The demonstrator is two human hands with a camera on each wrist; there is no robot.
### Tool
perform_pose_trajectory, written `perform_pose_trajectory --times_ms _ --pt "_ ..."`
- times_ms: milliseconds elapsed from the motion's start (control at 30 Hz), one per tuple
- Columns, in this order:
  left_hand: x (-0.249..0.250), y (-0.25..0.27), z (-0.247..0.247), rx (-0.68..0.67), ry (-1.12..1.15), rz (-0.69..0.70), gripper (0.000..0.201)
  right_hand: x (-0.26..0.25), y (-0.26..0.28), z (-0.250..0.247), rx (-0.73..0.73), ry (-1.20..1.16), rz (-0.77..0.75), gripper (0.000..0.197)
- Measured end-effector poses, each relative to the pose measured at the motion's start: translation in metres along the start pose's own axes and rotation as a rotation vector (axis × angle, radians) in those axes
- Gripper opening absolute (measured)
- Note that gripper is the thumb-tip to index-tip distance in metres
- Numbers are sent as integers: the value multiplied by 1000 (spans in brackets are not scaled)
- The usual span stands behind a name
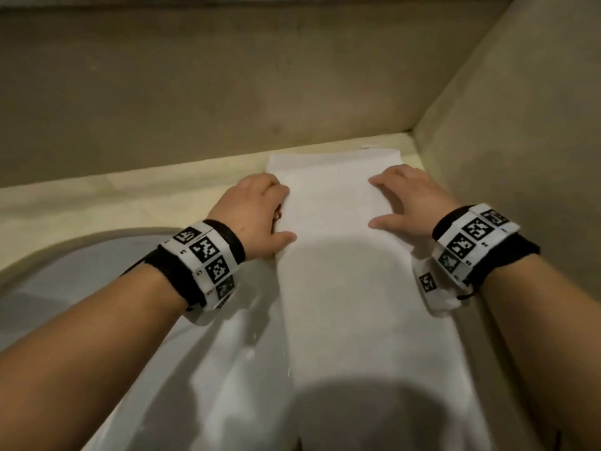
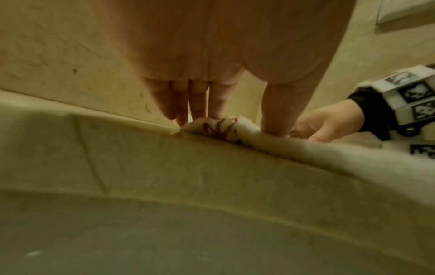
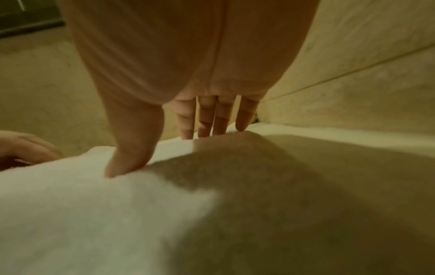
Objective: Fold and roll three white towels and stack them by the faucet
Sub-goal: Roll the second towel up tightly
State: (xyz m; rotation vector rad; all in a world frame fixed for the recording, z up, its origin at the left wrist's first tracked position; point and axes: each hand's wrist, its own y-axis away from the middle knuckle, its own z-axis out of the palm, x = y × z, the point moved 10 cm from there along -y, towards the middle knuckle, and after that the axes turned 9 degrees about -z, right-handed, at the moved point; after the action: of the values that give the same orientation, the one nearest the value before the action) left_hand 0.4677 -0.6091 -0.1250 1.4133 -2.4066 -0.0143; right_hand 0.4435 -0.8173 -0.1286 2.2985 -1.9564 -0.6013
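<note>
A white towel (image 1: 341, 271), folded into a long strip, lies on the beige counter (image 1: 130, 196) and runs from the far wall corner toward me. My left hand (image 1: 276, 213) is at its left edge. In the left wrist view this hand (image 2: 230, 122) pinches the raised towel edge (image 2: 329, 154), which bears red embroidery, between fingers and thumb. My right hand (image 1: 387, 203) rests on the towel's right side with fingers spread. The right wrist view shows those straight fingers (image 3: 204, 121) and the thumb pressing on the towel (image 3: 94, 214). No faucet or other towel is in view.
A white sink basin (image 1: 65, 271) lies left of the towel, under my left forearm, and fills the bottom of the left wrist view (image 2: 164, 241). Beige walls (image 1: 520, 125) close the counter at the back and right, meeting in a corner just beyond the towel.
</note>
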Motion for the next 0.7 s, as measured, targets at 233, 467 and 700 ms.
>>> perform_pose_trajectory --times_ms 233,467,700 --pt "24 29 9 20 -191 54 40 -20 25 2 -69 134 -71 37" --pt "4 59 2 11 158 -67 33 -7 72 -1 39 -169 20 20" --pt "-6 63 -36 109 457 -175 39 14 91 -23 365 -600 205 11"
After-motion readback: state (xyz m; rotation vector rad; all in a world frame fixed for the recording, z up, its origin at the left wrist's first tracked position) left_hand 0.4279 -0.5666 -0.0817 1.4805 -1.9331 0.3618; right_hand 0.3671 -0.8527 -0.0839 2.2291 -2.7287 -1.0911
